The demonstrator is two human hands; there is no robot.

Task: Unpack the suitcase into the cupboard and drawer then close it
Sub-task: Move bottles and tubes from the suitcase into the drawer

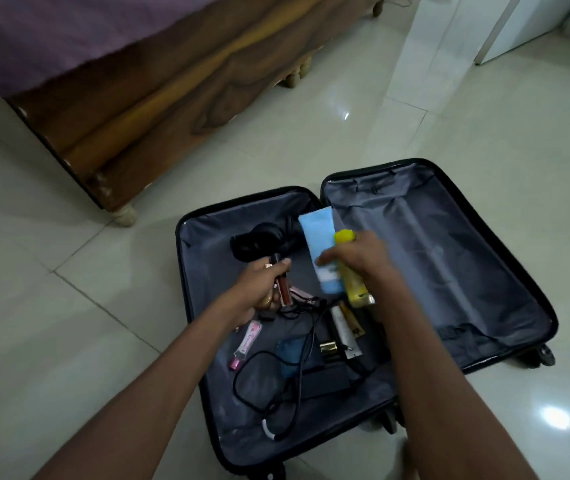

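Note:
A dark suitcase (pixel 505 355) lies open flat on the tiled floor, grey lining showing in both halves. My left hand (pixel 259 289) is closed around a few small cosmetic tubes (pixel 42 289) over the left half. My right hand (pixel 363 261) holds a light blue tube (pixel 318 244) and a yellow tube (pixel 353 289) together above the hinge. In the left half lie a pink lip gloss (pixel 246 344), black cables (pixel 276 382), black headphones (pixel 259 242), a white tube (pixel 344 332), a blue pouch (pixel 292 353) and a gold-capped item (pixel 328 348). The right half holds nothing.
A wooden bed frame (pixel 159 109) with a purple cover (pixel 51 36) stands at the back left, one of its legs (pixel 126 214) close to the suitcase. White furniture (pixel 519 26) stands at the back right. Glossy floor tiles (pixel 484 109) surround the case.

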